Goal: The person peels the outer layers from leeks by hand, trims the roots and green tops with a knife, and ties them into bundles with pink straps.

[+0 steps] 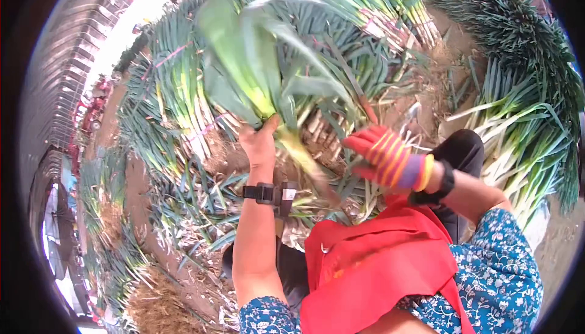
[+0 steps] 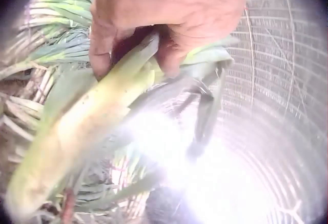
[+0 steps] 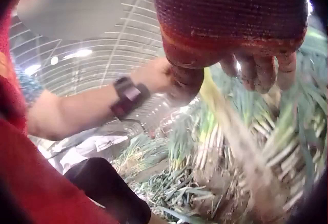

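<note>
The bare left hand (image 1: 259, 145) grips a large leek (image 1: 298, 151), its broad green leaves fanning up and its pale stem slanting down toward the lap. In the left wrist view, fingers and thumb of the left hand (image 2: 164, 19) pinch the leek (image 2: 77, 126) where its leaves spread. To the right of the stem, the right hand (image 1: 393, 158) wears a striped glove; its fingers point toward the leek, loosely bent with no object visible in them. The right wrist view shows the gloved hand (image 3: 230, 34) above the blurred stem (image 3: 230, 121).
Tied leek bundles (image 1: 195, 108) stand ahead and left, with more bundles (image 1: 390, 23) farther off. Loose leeks (image 1: 506, 133) lie at the right. A thin dark tool with a reddish handle (image 1: 369, 110) is beyond the glove. A red apron (image 1: 378, 255) covers the lap.
</note>
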The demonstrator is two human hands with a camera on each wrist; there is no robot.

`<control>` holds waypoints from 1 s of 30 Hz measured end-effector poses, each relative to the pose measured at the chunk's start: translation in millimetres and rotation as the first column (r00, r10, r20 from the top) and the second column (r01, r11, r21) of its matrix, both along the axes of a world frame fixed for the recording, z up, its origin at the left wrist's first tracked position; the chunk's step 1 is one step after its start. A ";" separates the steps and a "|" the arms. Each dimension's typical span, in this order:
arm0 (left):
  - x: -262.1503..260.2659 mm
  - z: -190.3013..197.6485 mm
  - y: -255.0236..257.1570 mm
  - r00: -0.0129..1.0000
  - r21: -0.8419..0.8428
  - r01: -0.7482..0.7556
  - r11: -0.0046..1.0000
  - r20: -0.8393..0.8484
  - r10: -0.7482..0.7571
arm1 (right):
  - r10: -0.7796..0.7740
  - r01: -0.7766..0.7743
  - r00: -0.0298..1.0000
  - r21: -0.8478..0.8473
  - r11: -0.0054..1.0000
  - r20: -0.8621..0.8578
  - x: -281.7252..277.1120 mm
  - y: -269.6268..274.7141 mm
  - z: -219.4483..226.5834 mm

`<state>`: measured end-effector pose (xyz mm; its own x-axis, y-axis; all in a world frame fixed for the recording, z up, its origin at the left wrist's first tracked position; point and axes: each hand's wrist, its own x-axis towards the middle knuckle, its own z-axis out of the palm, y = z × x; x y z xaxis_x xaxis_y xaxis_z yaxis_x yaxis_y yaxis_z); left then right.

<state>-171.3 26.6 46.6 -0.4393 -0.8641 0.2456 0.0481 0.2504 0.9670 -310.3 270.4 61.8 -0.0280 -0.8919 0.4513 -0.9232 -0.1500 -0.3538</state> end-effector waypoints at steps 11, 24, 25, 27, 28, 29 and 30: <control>51.6 7.0 41.1 0.928 0.513 0.090 0.854 -0.354 0.114 | -0.022 -0.073 0.508 0.069 0.995 0.861 50.8 -26.8 -130.1; 97.8 -104.5 104.1 0.660 0.390 0.386 0.836 0.517 -0.546 | -0.073 -0.211 0.030 0.078 0.974 0.997 52.4 -56.1 -49.5; 92.9 -102.8 120.6 0.522 0.603 0.364 0.710 0.499 -0.691 | -0.071 -0.183 0.224 0.114 0.977 0.972 42.7 -60.4 -49.3; 90.6 -87.0 121.2 0.670 0.454 0.376 0.808 0.469 -0.576 | -0.088 -0.135 0.411 0.156 0.979 0.907 29.6 -55.1 -43.8; 94.2 -78.0 119.9 0.805 0.302 0.332 0.893 0.403 -0.436 | -0.129 -0.097 0.541 0.214 0.972 0.831 27.7 -43.4 -25.1; 94.9 -60.9 105.2 0.875 0.121 0.294 0.948 0.364 -0.318 | -0.163 -0.061 0.657 0.267 0.962 0.736 27.7 -37.2 -15.6; 94.6 -46.0 73.5 0.909 0.030 0.218 0.975 0.357 -0.214 | -0.165 -0.069 0.660 0.277 0.958 0.733 29.2 -34.7 -19.1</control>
